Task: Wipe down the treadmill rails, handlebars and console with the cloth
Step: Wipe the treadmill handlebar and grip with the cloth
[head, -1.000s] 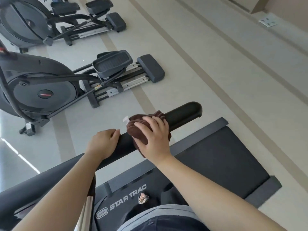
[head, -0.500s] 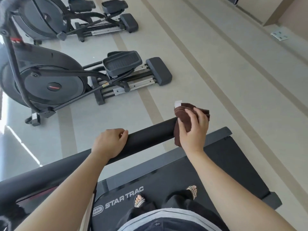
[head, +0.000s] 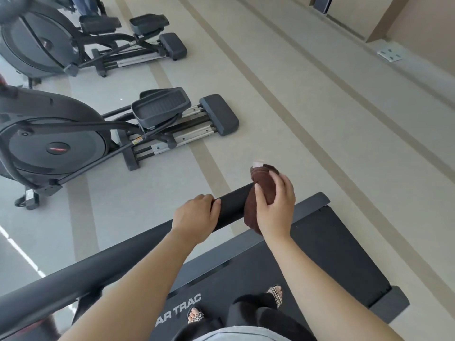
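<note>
1. The right hand (head: 274, 207) curls its fingers round the brown cloth (head: 262, 177), capping the handlebar (head: 231, 205) end at frame centre, likely scrubbing the tip.
2. The left hand (head: 194, 215) wraps its fingers round that handlebar, probably steadying.

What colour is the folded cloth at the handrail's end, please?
Dark brown folded cloth, with a white tag; head view.

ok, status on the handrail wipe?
Left hand gripping handrail. Right hand holding brown cloth wrapped over the rail's end. Nearest elliptical trainer stands apart, not in the way.
</note>
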Demonstrator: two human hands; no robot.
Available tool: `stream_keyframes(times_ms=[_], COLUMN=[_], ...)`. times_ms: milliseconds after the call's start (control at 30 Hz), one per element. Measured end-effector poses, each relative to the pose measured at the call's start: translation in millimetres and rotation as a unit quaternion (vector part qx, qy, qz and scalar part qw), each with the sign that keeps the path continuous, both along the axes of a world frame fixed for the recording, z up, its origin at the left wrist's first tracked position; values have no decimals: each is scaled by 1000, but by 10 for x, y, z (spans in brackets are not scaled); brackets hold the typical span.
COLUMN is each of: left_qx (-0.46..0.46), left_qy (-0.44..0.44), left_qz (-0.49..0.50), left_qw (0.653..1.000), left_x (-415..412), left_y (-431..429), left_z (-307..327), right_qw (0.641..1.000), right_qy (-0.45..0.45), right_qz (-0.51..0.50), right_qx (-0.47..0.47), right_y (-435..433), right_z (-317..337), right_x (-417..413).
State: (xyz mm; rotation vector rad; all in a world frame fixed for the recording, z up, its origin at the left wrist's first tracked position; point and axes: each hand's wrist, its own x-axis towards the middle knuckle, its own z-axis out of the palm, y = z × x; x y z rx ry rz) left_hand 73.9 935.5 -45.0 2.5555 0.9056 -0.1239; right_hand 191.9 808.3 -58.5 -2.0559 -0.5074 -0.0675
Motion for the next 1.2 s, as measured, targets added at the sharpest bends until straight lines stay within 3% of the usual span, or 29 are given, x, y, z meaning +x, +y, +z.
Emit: stream_keyframes(times_ms=[167, 367, 600, 767, 900, 1033, 1200], left_qx=[83, 91, 92, 93, 32, -56, -61], left_qy=[-8, -13, -31, -8, 14, 22, -69], left_qz=[5, 8, 9, 12, 29, 42, 24], left_qw=[997, 996, 995, 996, 999, 997, 995], left_x=[43, 35, 44, 53, 42, 98, 506], left_y=[-35, -50, -53, -64, -25, 39, -170], left_z=[-74, -62, -72, -37, -35, -2, 129], right_qw=[1000, 994, 992, 973, 980, 984, 984], right_qy=[9, 67, 1, 75, 73, 128, 145], right_qz=[-22, 14, 12, 75, 88, 96, 80], right_qx=[1, -82, -123, -205, -161, -72, -72], right_y=[60, 149, 120, 226, 41, -332, -887], right_z=[26, 220, 122, 249, 215, 136, 98], right_x=[-69, 317, 38, 404, 382, 438, 669])
